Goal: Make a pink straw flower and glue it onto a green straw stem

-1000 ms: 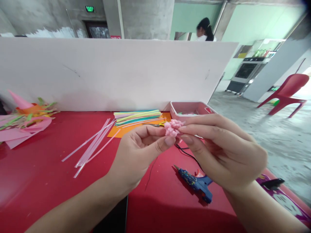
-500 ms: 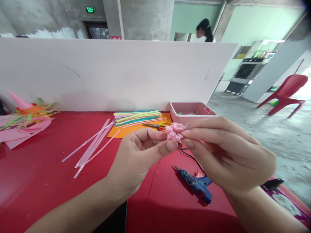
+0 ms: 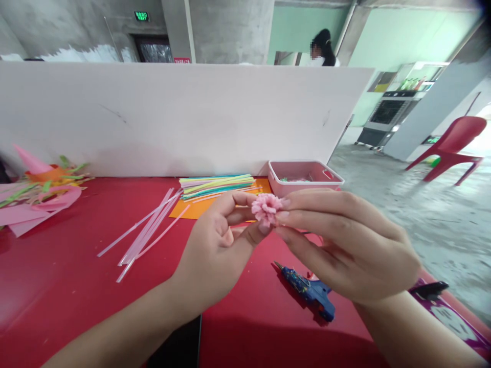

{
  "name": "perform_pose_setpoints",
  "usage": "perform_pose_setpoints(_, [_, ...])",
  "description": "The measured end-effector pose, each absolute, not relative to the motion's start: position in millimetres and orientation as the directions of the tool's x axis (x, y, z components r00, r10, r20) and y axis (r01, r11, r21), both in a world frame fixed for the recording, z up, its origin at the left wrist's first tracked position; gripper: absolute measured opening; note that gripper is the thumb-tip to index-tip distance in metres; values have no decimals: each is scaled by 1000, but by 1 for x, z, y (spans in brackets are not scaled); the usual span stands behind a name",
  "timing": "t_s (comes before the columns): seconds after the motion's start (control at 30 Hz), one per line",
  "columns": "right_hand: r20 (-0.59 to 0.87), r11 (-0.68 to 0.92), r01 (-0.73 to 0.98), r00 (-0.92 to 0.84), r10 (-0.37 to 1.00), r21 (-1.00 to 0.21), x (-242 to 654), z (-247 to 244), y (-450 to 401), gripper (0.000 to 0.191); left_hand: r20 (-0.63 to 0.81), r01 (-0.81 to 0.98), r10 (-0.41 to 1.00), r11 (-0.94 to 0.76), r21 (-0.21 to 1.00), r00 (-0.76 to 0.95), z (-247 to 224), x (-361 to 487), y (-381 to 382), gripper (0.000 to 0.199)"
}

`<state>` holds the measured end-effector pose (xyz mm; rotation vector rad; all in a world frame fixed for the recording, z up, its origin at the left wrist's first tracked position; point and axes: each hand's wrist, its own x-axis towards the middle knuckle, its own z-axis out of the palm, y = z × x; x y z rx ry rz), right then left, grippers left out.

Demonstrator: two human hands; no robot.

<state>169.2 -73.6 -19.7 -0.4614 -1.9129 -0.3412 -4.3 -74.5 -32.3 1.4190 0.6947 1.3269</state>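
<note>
A small fluffy pink flower (image 3: 266,207) is pinched between both hands above the red table (image 3: 76,301), its ruffled face and centre turned toward me. My left hand (image 3: 215,250) grips its left and lower edge with thumb and forefinger. On its right edge are the fingertips and thumb of my right hand (image 3: 349,240). Below my right hand lies a blue glue gun (image 3: 307,289), nozzle pointing up-left. Behind the hands, yellow, teal and pink fuzzy sticks (image 3: 215,186) rest on an orange sheet (image 3: 184,208).
Pale pink translucent strips (image 3: 149,230) lie left of centre. A pink bin (image 3: 307,186) stands against the white partition (image 3: 172,117). Paper scraps and a pink cone (image 3: 32,161) sit at far left. A black object (image 3: 178,345) lies at the front edge. A person (image 3: 324,48) is beyond the partition.
Both hands have shifted slightly left with the pink flower, which has turned so its centre shows. The scissors seen behind it before are now hidden by the hands.
</note>
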Motion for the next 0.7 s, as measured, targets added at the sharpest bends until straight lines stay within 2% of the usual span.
perform_pose_setpoints(0.1, [918, 928, 373, -363, 159, -12, 173, -16, -69, 26, 429, -146, 878, -405, 902, 213, -34, -6, -75, 18])
perform_pose_setpoints(0.23, [903, 947, 283, -351, 248, -150, 177, -13, -66, 35, 487, 10, 850, -499, 867, 202, -31, -11, -72, 15])
perform_pose_setpoints(0.37, [890, 931, 253, -311, 334, -261, 178, -10, -65, 36, 530, 76, 827, -550, 832, 187, -29, -15, -65, 16])
perform_pose_setpoints(0.57, [845, 897, 309, -337, 415, -317, 176, 0, -60, 16, 503, 101, 842, -528, 843, 196, -25, -15, -57, 19])
perform_pose_setpoints(0.7, [835, 907, 273, -372, 406, -320, 174, 5, -52, 18, 361, -31, 889, -368, 929, 281, -16, -10, -57, 11])
